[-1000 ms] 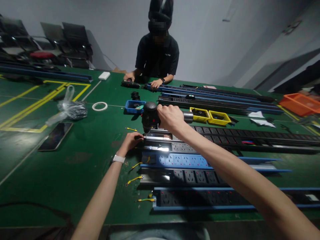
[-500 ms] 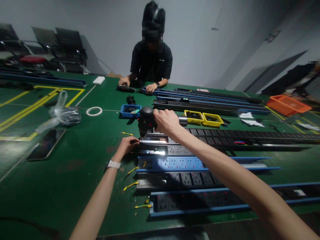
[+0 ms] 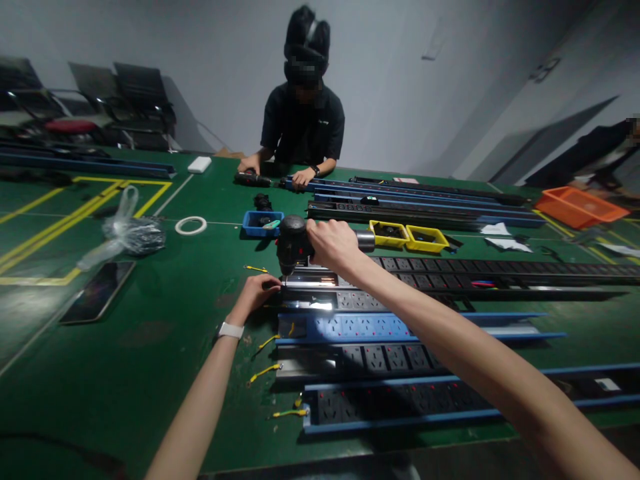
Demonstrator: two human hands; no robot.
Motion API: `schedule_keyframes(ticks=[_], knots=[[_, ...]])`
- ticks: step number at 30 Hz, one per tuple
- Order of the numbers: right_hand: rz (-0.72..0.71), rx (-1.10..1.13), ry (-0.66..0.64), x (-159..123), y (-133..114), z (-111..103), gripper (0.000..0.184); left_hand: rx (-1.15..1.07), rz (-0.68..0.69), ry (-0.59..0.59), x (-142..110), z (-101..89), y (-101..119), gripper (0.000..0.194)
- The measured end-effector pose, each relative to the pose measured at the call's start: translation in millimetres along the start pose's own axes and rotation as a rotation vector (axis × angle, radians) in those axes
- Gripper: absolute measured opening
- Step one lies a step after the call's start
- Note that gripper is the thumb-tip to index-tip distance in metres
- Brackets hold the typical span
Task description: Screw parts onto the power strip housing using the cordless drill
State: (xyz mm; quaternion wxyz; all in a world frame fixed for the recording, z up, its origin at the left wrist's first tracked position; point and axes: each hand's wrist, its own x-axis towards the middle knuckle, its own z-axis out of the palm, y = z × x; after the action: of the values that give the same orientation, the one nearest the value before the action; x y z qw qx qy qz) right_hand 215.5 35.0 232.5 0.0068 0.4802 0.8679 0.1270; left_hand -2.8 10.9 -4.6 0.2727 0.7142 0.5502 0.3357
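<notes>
My right hand (image 3: 334, 245) is closed round a black power screwdriver (image 3: 293, 243), whose tip points down at the left end of a long socket strip (image 3: 320, 285). My left hand (image 3: 257, 292), a white watch on its wrist, has its fingers curled against that same end of the strip, right under the tool. Nearer to me lie three more socket strips in blue and grey rails (image 3: 350, 327), with yellow-green wires (image 3: 263, 372) sticking out of their left ends.
Across the green table (image 3: 165, 320) another person (image 3: 303, 120) rests both hands on long blue rails (image 3: 425, 200). A blue bin (image 3: 261, 223), two yellow bins (image 3: 409, 235), a tape ring (image 3: 191, 225), a plastic bag (image 3: 131, 233), a phone (image 3: 97, 291) and an orange tray (image 3: 580, 207) lie about.
Both hands stay on the strip's left end with the screwdriver; only the camera view has shifted slightly.
</notes>
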Motion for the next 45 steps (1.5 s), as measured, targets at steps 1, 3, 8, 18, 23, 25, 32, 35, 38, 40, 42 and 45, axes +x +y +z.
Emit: schedule_keyframes(ticks=[1,3,8,18,23,25,32,35,38,40,42,45], knots=[[0.003,-0.002,0.001,0.2,0.1,0.2,0.035,-0.001,-0.007,-0.002,0.0,-0.1,0.2,0.026],[0.003,-0.006,-0.005,0.6,0.3,0.4,0.036,0.002,-0.025,-0.011,0.1,-0.5,1.1,0.026],[-0.004,-0.01,-0.014,-0.5,0.0,-0.7,0.038,0.006,-0.03,-0.037,0.5,-1.6,1.7,0.03],[0.016,-0.013,-0.038,-0.2,-0.5,-1.3,0.04,0.009,-0.007,-0.012,-0.1,-0.4,-0.7,0.032],[0.015,-0.007,-0.045,-1.8,0.0,-2.3,0.038,-0.001,-0.003,-0.013,0.1,-1.2,0.8,0.033],[0.017,-0.01,-0.046,-2.2,0.0,-2.4,0.038,-0.004,0.004,-0.011,0.2,-1.0,0.1,0.034],[0.025,-0.011,-0.045,-2.2,0.0,0.0,0.039,-0.002,0.005,-0.01,0.0,0.5,-3.0,0.034],[0.028,-0.011,-0.04,-2.8,-0.1,0.3,0.038,-0.004,0.0,-0.015,0.2,0.0,-2.2,0.034],[0.03,-0.006,-0.027,-2.9,0.2,0.4,0.037,-0.009,-0.009,-0.019,0.4,-0.4,-0.7,0.034],[0.031,-0.003,-0.02,-2.6,0.6,0.7,0.036,-0.009,-0.014,-0.013,0.3,-0.4,0.2,0.033],[0.026,-0.003,-0.017,-2.6,0.8,1.1,0.036,-0.008,-0.018,-0.012,0.0,-0.4,0.6,0.033],[0.028,-0.01,-0.02,-3.2,0.7,1.6,0.035,-0.004,-0.026,-0.018,-0.2,-0.3,0.6,0.032]])
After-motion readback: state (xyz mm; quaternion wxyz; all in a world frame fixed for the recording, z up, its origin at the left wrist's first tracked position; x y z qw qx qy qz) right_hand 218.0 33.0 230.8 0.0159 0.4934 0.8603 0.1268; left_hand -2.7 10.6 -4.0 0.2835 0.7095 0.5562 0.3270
